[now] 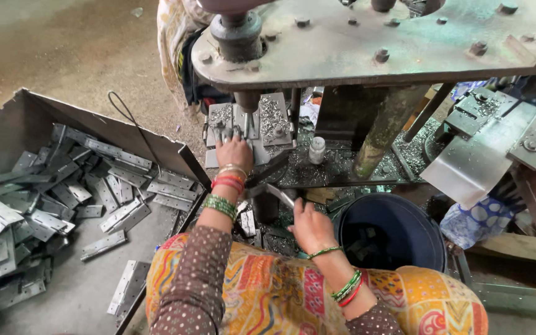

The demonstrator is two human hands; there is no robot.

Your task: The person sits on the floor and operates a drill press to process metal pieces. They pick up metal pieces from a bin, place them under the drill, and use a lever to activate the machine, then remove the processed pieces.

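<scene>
My left hand point(233, 151) reaches forward to the metal fixture point(249, 124) under the spindle of a drilling machine point(342, 43), fingers resting on a workpiece there; metal shavings cover the fixture. My right hand point(308, 224) lies lower, by the front edge of the machine bed next to a dark metal handle point(274, 193), fingers curled; what it grips is hidden. Both wrists carry green and red bangles.
A big metal tray point(32, 118) at the left holds several flat grey hinges point(44, 205). A dark blue bucket point(398, 232) stands at the right with pieces inside. A small white bottle point(317, 149) stands on the bed. A bent metal sheet point(473, 170) juts at right.
</scene>
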